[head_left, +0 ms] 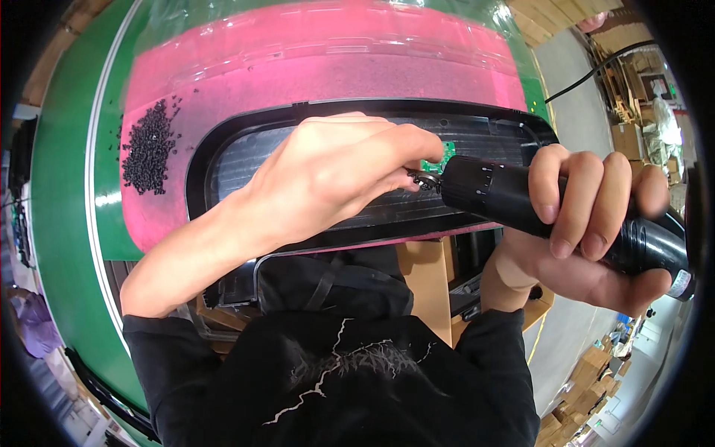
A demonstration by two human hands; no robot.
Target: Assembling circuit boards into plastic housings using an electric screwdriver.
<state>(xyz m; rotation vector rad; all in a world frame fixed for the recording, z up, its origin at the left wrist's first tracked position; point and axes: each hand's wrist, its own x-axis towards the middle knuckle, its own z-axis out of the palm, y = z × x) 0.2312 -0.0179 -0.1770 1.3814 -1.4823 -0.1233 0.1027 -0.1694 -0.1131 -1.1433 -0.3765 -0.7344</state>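
My right hand (596,216) is wrapped round a black electric screwdriver (491,186), held tilted so its nose points left over a large black plastic housing (246,141). Small dark pieces, perhaps screws, cluster at the screwdriver's tip (428,180). Close against that tip, the thumb and fingers of my left hand (335,164) are drawn together in a pinch. What they hold is too small to make out. Just behind the tip, a green circuit board (441,157) shows in the housing, partly hidden by my left fingers and the screwdriver.
A loose pile of small black screws (150,149) lies on the pink mat (335,74), left of the housing. Clear plastic wrapping (320,37) covers the far side. The green bench (63,179) extends to the left. Cardboard boxes (625,141) stand beyond the right side.
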